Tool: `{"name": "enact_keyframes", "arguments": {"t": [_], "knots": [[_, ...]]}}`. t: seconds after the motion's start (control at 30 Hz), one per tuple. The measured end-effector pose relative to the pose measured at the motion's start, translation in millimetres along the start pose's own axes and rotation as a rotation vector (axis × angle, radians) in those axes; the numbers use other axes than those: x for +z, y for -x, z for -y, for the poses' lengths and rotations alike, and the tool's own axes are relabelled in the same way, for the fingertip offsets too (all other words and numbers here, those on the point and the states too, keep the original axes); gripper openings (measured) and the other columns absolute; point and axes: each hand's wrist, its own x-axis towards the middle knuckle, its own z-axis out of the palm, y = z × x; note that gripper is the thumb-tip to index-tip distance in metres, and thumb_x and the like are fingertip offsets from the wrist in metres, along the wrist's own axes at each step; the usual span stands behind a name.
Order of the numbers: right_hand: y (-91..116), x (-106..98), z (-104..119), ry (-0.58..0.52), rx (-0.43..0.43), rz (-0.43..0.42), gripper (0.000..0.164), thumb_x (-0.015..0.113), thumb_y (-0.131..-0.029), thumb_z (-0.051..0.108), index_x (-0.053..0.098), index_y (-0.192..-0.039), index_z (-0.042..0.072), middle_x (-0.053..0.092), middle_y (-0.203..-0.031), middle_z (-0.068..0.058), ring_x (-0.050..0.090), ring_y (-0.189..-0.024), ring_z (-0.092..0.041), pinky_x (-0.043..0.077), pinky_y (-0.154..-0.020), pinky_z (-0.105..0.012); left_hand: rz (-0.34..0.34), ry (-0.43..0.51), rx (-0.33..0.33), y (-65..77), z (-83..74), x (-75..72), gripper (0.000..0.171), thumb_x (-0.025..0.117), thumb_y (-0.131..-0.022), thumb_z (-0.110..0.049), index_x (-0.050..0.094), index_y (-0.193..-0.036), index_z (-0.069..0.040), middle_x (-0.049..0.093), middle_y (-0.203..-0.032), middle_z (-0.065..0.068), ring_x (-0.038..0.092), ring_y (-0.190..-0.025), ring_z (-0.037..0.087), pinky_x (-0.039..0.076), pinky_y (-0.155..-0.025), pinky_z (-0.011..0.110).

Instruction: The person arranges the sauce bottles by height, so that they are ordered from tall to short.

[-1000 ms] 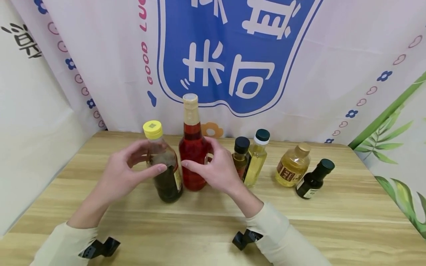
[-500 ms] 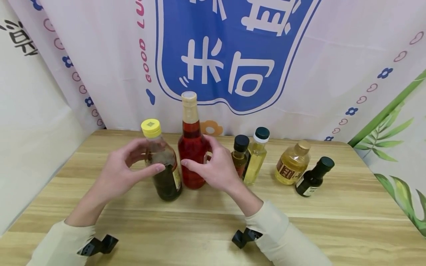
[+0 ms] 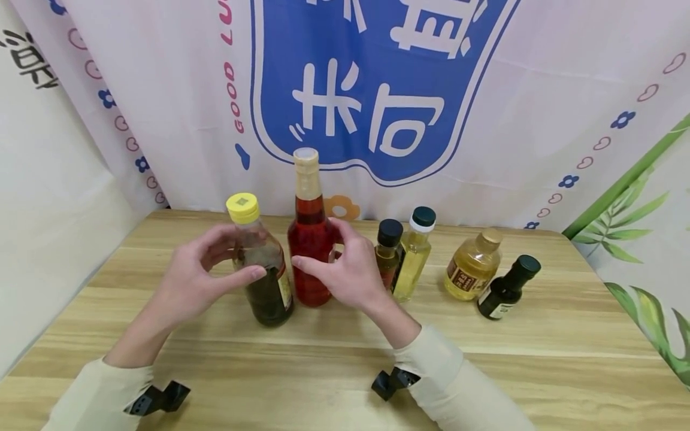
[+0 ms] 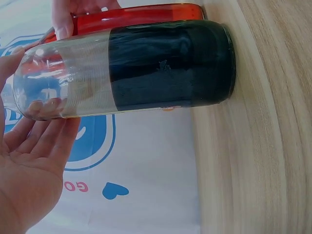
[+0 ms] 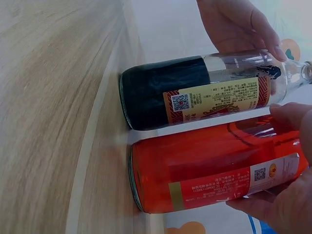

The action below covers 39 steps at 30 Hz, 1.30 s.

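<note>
In the head view my left hand (image 3: 196, 278) holds a glass bottle of dark sauce (image 3: 269, 302) with a yellow cap, fingers behind its upper body and thumb at the front. Just right of it, a taller bottle of red liquid (image 3: 309, 236) with a cream-coloured neck is gripped by my right hand (image 3: 353, 272), thumb across the front. Both bottles stand upright, side by side, bases at the tabletop. The right wrist view shows a cream-and-red label on the dark sauce bottle (image 5: 165, 83) and a red-and-white one on the red bottle (image 5: 195, 165).
Right of my right hand stand a small black-capped bottle (image 3: 389, 236) and a yellow oil bottle (image 3: 414, 263). Farther right are a round bottle of golden liquid (image 3: 474, 263) and a small dark bottle (image 3: 504, 293). A printed curtain (image 3: 188, 78) hangs behind the wooden table (image 3: 302, 383).
</note>
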Motion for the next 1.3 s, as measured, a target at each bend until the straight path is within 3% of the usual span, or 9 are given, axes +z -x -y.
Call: {"name": "enact_keyframes", "arguments": {"t": [0.17,0.5,0.8,1.3], "knots": [[-5.8,4.1,2.3,0.013,-0.007,-0.053,0.064,0.090,-0.085,0.029,0.060,-0.139,0.013,0.074,-0.120,-0.004,0.063,-0.100,-0.020,0.055,-0.072,-0.030,-0.004,0.002,0.000,-0.3,0.1,0.6,0.051,0.086,-0.089,-0.013,0.065,-0.136,-0.011,0.069,-0.123,-0.004,0.068,-0.110,0.000,0.054,-0.096,0.007],[-27.5,17.1,11.2,0.000,0.071,-0.101,0.070,0.090,-0.085,0.036,0.058,-0.145,0.015,0.072,-0.121,-0.002,0.062,-0.097,-0.019,0.056,-0.076,-0.032,0.003,-0.012,-0.019,-0.2,0.4,-1.1,0.054,0.086,-0.090,-0.014,0.063,-0.138,-0.011,0.068,-0.129,0.006,0.066,-0.112,-0.004,0.051,-0.097,0.004],[-49.8,27.7,9.7,-0.041,0.132,-0.141,0.070,0.088,-0.087,0.037,0.057,-0.148,0.019,0.071,-0.134,-0.002,0.064,-0.115,-0.017,0.060,-0.095,-0.040,0.007,-0.021,-0.028,-1.0,0.1,-0.3,0.054,0.086,-0.090,-0.016,0.063,-0.138,-0.010,0.068,-0.128,0.008,0.065,-0.111,-0.005,0.051,-0.096,0.003],[-78.3,39.1,2.7,-0.068,0.193,-0.192,0.073,0.089,-0.087,0.033,0.055,-0.150,0.016,0.069,-0.140,-0.006,0.066,-0.124,-0.023,0.060,-0.104,-0.046,0.007,-0.005,-0.012,-0.9,0.7,0.7,0.052,0.086,-0.090,-0.014,0.064,-0.138,-0.011,0.068,-0.129,0.006,0.067,-0.112,-0.004,0.052,-0.097,0.005]]}}
